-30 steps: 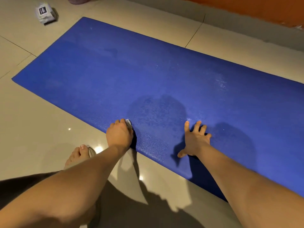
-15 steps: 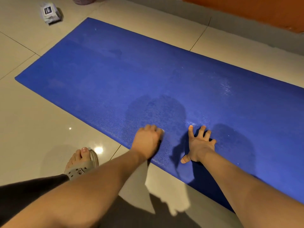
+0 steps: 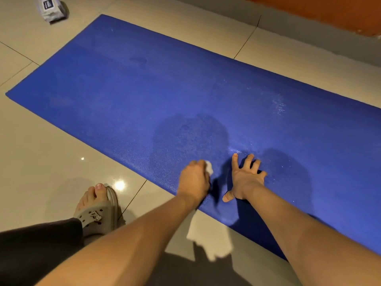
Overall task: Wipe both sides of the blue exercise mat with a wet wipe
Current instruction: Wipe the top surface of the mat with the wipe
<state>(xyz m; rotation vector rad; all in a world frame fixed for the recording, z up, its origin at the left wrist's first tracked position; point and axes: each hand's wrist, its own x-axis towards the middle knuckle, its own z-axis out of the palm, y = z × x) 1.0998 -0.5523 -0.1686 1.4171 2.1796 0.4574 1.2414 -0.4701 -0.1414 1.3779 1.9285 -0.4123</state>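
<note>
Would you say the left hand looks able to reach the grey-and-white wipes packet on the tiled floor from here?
Probably not without shifting: the grey-and-white wipes packet lies beyond the blue exercise mat's far corner; the left hand, gripping a white wet wipe, is at its near edge.

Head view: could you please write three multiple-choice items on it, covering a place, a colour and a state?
1. Where does the wipes packet lie relative to the mat?
A. On it
B. On the floor beyond its far corner
C. Under it

2. What colour is the wet wipe in the left hand?
A. White
B. Green
C. Black

3. How is the right hand?
A. Clenched on a wipe
B. Spread open, pressing the mat
C. Lifted off the mat

Answers: 1 B, the packet sits on tiles past the mat's far left corner; 2 A, a white edge shows past the hand; 3 B, it lies splayed on the mat.
</note>
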